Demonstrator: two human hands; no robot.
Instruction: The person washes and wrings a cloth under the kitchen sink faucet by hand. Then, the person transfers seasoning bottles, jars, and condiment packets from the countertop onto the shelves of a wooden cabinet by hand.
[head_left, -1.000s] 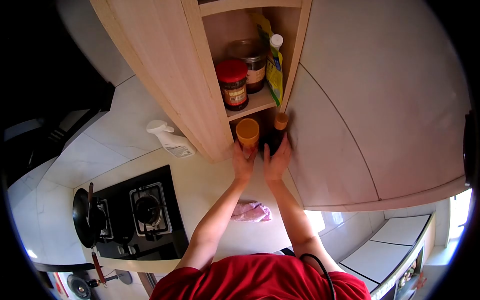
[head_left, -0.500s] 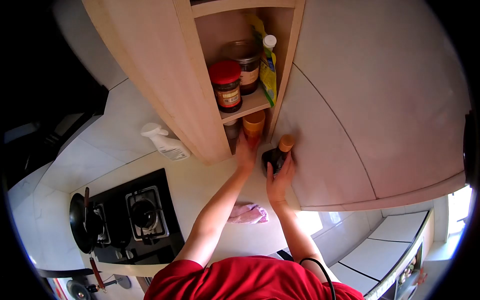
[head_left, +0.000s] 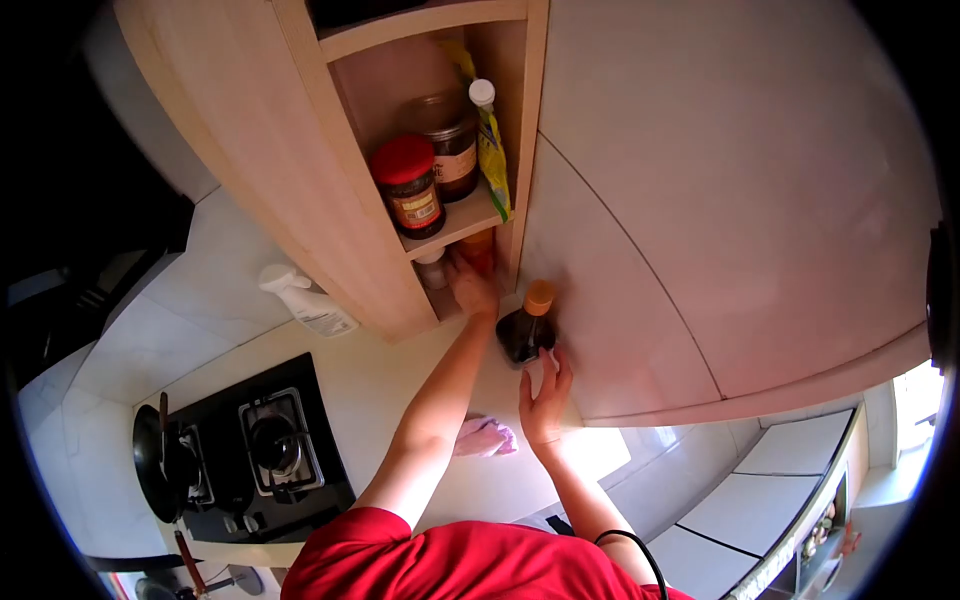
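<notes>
My left hand reaches into the lower compartment of the wooden shelf, its fingers around the side of an orange-red container. The shelf board hides that container's top, and its far side is out of sight. A pale-lidded jar stands just left of those fingers. On the counter by the wall is a dark glass bottle with an orange cap, standing upright. My right hand is open below the bottle, fingers apart, fingertips at or very near its lower side; contact is unclear.
Above, the shelf holds a red-lidded jar, a larger glass jar and a yellow pouch. A white spray bottle stands left. A gas stove with a wok and a pinkish cloth are nearer.
My left hand has pushed the orange-red container deeper into the lower compartment. My right hand has let go of the dark bottle and drawn back toward me. The view has shifted.
</notes>
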